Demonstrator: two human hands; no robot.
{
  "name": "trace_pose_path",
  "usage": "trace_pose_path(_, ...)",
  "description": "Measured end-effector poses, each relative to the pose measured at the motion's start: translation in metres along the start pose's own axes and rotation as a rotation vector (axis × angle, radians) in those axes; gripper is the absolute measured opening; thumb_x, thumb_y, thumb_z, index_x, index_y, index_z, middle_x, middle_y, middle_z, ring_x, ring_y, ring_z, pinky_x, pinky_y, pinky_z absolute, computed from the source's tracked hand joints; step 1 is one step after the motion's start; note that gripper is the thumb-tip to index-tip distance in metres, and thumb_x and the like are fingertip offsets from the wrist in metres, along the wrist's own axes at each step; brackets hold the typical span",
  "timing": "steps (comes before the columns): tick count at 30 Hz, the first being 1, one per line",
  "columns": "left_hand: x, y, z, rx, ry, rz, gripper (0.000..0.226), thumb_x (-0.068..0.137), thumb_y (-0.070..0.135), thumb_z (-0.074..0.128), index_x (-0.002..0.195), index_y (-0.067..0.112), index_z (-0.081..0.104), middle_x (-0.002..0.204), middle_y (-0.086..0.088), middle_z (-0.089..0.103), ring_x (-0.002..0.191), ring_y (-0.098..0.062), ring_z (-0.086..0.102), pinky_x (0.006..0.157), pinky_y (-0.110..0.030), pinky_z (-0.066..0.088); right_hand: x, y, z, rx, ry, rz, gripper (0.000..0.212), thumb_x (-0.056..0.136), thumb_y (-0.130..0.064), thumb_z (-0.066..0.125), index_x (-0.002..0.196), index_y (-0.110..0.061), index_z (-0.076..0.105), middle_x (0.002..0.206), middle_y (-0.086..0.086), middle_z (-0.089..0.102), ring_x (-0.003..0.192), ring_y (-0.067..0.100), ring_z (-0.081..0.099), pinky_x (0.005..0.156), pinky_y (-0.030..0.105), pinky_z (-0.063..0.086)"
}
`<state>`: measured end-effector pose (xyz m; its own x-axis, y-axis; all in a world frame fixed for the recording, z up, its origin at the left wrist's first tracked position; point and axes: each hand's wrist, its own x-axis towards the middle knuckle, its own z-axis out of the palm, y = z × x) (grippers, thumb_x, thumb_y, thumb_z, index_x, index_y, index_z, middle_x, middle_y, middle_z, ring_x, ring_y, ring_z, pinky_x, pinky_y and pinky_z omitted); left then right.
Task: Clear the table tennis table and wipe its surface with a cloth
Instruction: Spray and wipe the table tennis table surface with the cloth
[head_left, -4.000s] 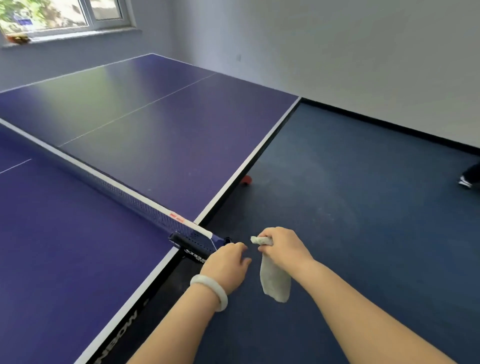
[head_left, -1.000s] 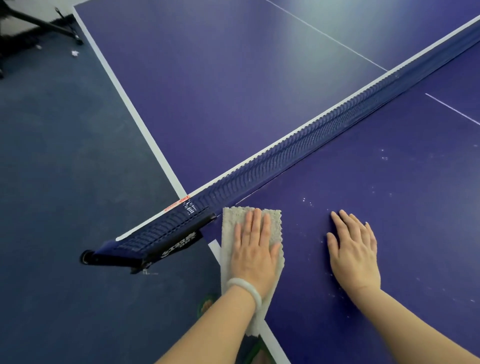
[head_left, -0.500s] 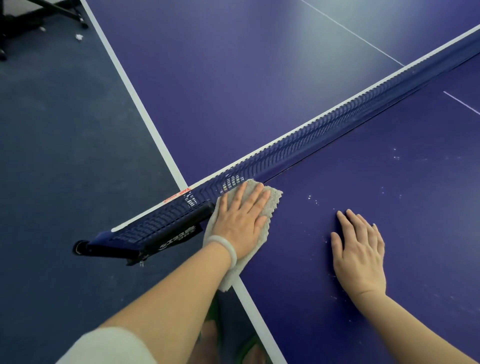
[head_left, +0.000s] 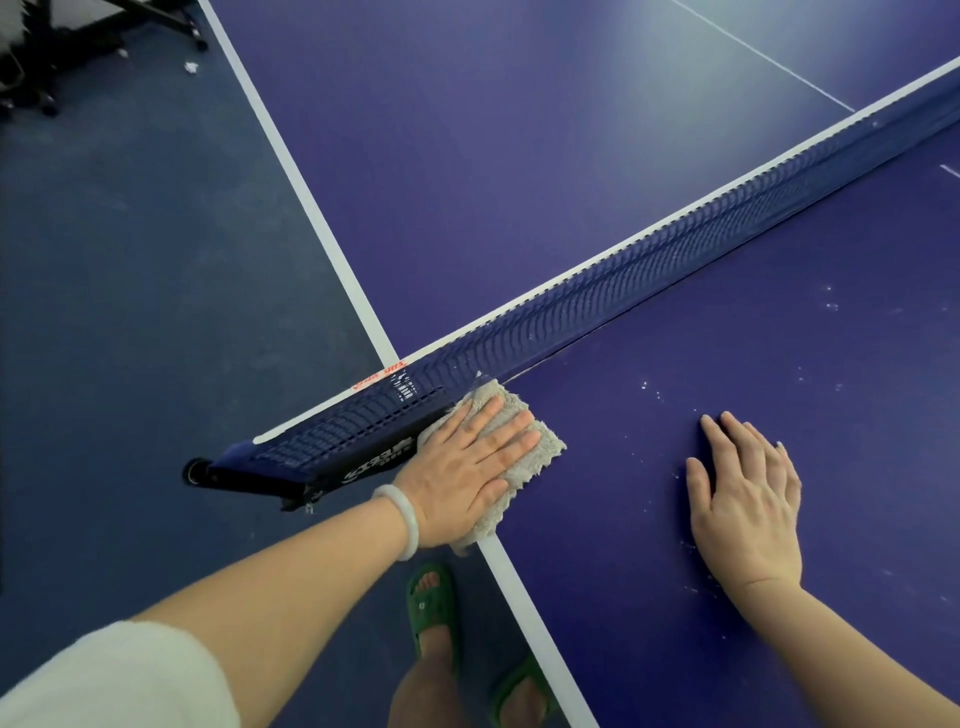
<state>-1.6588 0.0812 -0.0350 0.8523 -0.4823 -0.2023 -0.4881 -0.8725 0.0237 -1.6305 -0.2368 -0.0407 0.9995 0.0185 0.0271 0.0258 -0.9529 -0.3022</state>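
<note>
Cloth (head_left: 535, 452) was seen pressed flat under the left hand (head_left: 467, 467), fingers straight, at the side edge of the table (head_left: 519, 182), one corner touching the foot of the net (head_left: 623, 280). Right hand (head_left: 743, 499) was laid flat on the surface, holding nothing, apart from the cloth. White specks (head_left: 644, 385) were noted between the hands. Judged advisable: even palm pressure, overlapping strokes run along the net toward the specks, cloth steered off the net clamp (head_left: 311, 467).
</note>
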Motion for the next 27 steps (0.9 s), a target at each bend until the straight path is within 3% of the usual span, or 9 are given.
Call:
trace_pose_path(7, 0.033, -0.001, -0.011, 0.058, 0.013, 0.008, 0.059, 0.102, 0.038, 0.011, 0.158, 0.024, -0.005, 0.165, 0.003, -0.008, 0.151, -0.025, -0.011, 0.123, -0.048, 0.006, 0.000, 0.000, -0.001, 0.018, 0.006, -0.001, 0.062, 0.096, -0.049, 0.023, 0.147, -0.019, 0.042, 0.153, 0.001, 0.038, 0.144, 0.018, 0.019, 0.123, 0.041, 0.008)
trace_pose_path(13, -0.007, 0.058, 0.005, -0.112, 0.104, -0.324, 0.058, 0.102, 0.037, 0.019, 0.158, 0.022, 0.014, 0.165, 0.004, 0.008, 0.152, -0.028, 0.001, 0.117, -0.060, 0.019, 0.000, 0.001, -0.007, 0.073, 0.001, -0.012, 0.061, 0.096, -0.048, 0.024, 0.147, -0.020, 0.043, 0.154, -0.001, 0.038, 0.143, 0.016, 0.018, 0.123, 0.040, 0.009)
trace_pose_path(16, -0.003, 0.103, 0.006, -0.155, 0.105, -0.454, 0.059, 0.102, 0.041, 0.010, 0.158, 0.021, 0.008, 0.166, 0.002, 0.003, 0.152, -0.031, -0.002, 0.118, -0.061, 0.012, 0.002, 0.003, -0.012, 0.169, -0.037, -0.018, 0.057, 0.098, -0.045, 0.028, 0.147, -0.020, 0.045, 0.154, -0.003, 0.037, 0.143, 0.015, 0.019, 0.123, 0.037, 0.007)
trace_pose_path(18, 0.011, 0.136, 0.003, -0.148, 0.081, -0.416, 0.061, 0.102, 0.043, 0.006, 0.158, 0.021, -0.002, 0.165, 0.001, -0.006, 0.151, -0.032, -0.011, 0.119, -0.060, 0.004, 0.004, 0.009, -0.018, 0.259, -0.076, -0.009, 0.053, 0.100, -0.042, 0.030, 0.147, -0.021, 0.044, 0.154, -0.004, 0.037, 0.144, 0.017, 0.023, 0.121, 0.036, 0.010)
trace_pose_path(21, 0.026, 0.175, -0.003, -0.138, 0.036, -0.211, 0.061, 0.102, 0.043, 0.004, 0.156, 0.022, -0.012, 0.164, 0.002, -0.016, 0.148, -0.031, -0.023, 0.119, -0.060, -0.003, 0.009, 0.029, -0.028, 0.261, -0.026, 0.023, 0.044, 0.105, -0.031, 0.039, 0.146, -0.017, 0.044, 0.153, -0.001, 0.039, 0.142, 0.021, 0.029, 0.118, 0.039, 0.018)
trace_pose_path(24, 0.035, 0.157, -0.002, -0.115, 0.055, -0.041, 0.059, 0.103, 0.042, 0.010, 0.157, 0.025, -0.007, 0.165, 0.005, -0.012, 0.150, -0.027, -0.017, 0.120, -0.057, -0.001, 0.017, 0.055, -0.034, 0.144, 0.007, 0.084, 0.045, 0.105, -0.029, 0.042, 0.146, -0.012, 0.043, 0.154, 0.005, 0.038, 0.143, 0.026, 0.027, 0.120, 0.043, 0.017)
trace_pose_path(27, 0.047, 0.104, 0.002, -0.080, 0.099, -0.213, 0.059, 0.101, 0.043, 0.005, 0.158, 0.025, 0.000, 0.165, 0.005, -0.006, 0.152, -0.025, -0.010, 0.121, -0.055, 0.008, 0.018, 0.065, -0.034, 0.115, -0.025, 0.146, 0.049, 0.103, -0.029, 0.042, 0.149, -0.012, 0.039, 0.157, 0.004, 0.032, 0.146, 0.025, 0.020, 0.123, 0.041, 0.010)
